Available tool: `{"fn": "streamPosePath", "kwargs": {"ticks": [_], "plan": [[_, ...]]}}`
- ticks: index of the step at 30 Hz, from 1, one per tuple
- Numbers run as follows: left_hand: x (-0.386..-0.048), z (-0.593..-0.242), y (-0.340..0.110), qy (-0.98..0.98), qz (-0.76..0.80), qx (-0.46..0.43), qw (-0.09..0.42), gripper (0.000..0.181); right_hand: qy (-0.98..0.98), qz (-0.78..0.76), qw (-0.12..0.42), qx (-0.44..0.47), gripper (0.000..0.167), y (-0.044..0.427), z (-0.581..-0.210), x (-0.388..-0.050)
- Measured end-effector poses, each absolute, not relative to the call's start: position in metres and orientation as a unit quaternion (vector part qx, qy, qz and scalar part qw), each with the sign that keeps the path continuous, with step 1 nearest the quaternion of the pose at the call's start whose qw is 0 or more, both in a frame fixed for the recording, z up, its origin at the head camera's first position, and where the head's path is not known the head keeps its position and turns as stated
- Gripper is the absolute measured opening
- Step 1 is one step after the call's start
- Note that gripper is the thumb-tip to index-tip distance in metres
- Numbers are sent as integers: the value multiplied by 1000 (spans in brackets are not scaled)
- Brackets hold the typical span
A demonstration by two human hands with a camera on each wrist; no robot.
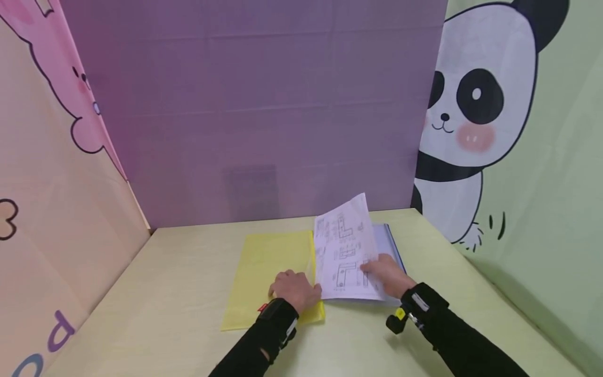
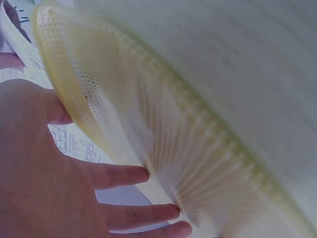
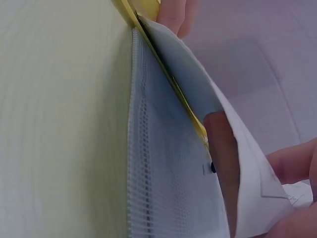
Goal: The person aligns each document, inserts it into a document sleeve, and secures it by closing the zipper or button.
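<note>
A yellow mesh zip pouch [image 1: 264, 256] lies flat on the table, its right edge raised. My left hand [image 1: 292, 290] grips that edge near the front. In the left wrist view, the thumb lies against the yellow rim [image 2: 74, 116] and the fingertips touch the stretched mesh [image 2: 163, 134]. My right hand [image 1: 390, 276] pinches white sheets of paper [image 1: 346, 241] printed with line drawings; the paper's left edge meets the yellow pouch's opening. Under the paper lies a blue-edged mesh zip pouch [image 1: 387, 235]. The right wrist view shows the paper [image 3: 250, 153] bent between thumb and fingers.
The pale wooden table [image 1: 188, 283] reaches a purple cloth backdrop [image 1: 264, 104] at the back. A panda-printed panel [image 1: 480, 120] stands on the right, and a pink-figured panel [image 1: 61, 173] on the left. A small red tag [image 1: 262, 307] shows on the yellow pouch.
</note>
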State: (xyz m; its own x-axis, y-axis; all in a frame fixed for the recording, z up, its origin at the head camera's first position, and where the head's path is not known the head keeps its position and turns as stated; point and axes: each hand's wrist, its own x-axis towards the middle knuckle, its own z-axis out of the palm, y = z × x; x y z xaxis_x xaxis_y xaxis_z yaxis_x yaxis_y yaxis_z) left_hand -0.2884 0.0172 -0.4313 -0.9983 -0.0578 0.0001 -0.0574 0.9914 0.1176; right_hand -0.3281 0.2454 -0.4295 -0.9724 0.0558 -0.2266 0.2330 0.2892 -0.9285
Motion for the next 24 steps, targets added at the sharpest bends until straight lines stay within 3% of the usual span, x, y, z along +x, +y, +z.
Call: {"fn": "streamPosePath", "kwargs": {"ticks": [24], "plan": [[-294,-432,7,-993,-103,48,-22,67,762,-632,134,42,39,259,-439,-318]]}}
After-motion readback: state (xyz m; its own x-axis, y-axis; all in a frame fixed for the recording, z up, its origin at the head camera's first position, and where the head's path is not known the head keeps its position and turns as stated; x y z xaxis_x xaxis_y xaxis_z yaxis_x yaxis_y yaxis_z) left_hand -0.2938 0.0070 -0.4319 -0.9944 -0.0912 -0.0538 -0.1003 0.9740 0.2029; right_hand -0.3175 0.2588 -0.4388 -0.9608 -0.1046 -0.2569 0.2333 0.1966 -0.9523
